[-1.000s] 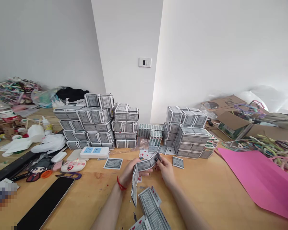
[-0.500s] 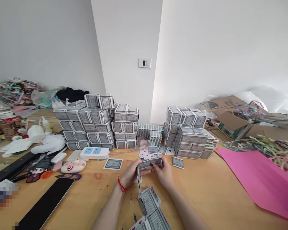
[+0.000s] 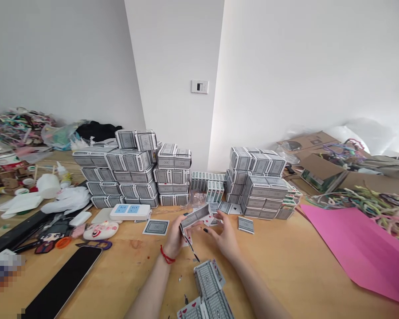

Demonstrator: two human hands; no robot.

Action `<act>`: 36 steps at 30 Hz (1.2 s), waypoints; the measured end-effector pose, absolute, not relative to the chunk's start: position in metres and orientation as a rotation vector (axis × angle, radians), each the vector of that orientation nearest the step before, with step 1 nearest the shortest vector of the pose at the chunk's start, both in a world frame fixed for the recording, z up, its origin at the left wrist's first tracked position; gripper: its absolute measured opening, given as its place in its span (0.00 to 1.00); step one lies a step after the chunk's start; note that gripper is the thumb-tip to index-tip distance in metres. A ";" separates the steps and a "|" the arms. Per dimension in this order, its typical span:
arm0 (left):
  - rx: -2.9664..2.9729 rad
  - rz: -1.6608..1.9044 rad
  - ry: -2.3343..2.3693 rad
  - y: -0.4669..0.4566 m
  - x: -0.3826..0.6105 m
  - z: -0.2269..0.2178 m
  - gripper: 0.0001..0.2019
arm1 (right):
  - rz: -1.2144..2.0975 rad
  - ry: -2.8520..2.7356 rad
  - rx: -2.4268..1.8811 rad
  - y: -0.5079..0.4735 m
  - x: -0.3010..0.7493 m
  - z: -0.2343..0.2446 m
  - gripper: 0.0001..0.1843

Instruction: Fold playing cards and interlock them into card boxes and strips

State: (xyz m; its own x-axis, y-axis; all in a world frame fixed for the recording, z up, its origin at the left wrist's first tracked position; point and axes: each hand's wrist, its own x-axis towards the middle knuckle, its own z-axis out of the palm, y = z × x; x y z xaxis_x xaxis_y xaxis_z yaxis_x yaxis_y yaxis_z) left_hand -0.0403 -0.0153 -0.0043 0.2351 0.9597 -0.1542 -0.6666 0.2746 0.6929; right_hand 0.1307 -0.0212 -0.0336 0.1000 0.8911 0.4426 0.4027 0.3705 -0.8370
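My left hand, a red cord at its wrist, grips a folded playing card with a grey patterned back. The card slants up to the right, and a thin edge of card hangs below it. My right hand is open just right of the folded card, thumb and fingers apart. Beneath and behind the held piece lie loose cards, including a red-suited one. Nearer to me sits a block built of folded cards, with a heart card at its lower left.
Stacked card blocks stand at the back left and back right. Single cards lie face down, one left and one right. A white power strip, a phone and pink paper lie around.
My right hand has let go of the folded card and its fingers have spread. The card in my left hand has moved slightly left and tilted up at its right end.
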 end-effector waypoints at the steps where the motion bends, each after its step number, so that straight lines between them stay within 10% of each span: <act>1: 0.515 1.242 0.636 -0.014 -0.044 -0.004 0.13 | 0.490 -1.556 -1.242 -0.020 0.132 -0.035 0.29; 12: 0.417 1.324 0.630 -0.008 -0.053 -0.008 0.14 | 0.375 -2.083 -1.341 -0.032 0.129 -0.023 0.13; 36: 1.003 1.200 0.978 -0.009 -0.039 -0.012 0.17 | 0.223 -1.987 -1.242 -0.025 0.135 -0.031 0.23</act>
State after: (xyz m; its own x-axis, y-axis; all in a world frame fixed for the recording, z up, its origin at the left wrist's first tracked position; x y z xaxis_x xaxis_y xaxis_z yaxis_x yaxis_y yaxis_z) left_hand -0.0388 -0.0090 -0.0118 0.1051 0.9926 -0.0614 -0.2602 0.0871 0.9616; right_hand 0.1351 -0.0249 -0.0312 -0.2303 0.8268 0.5132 0.6925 0.5098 -0.5105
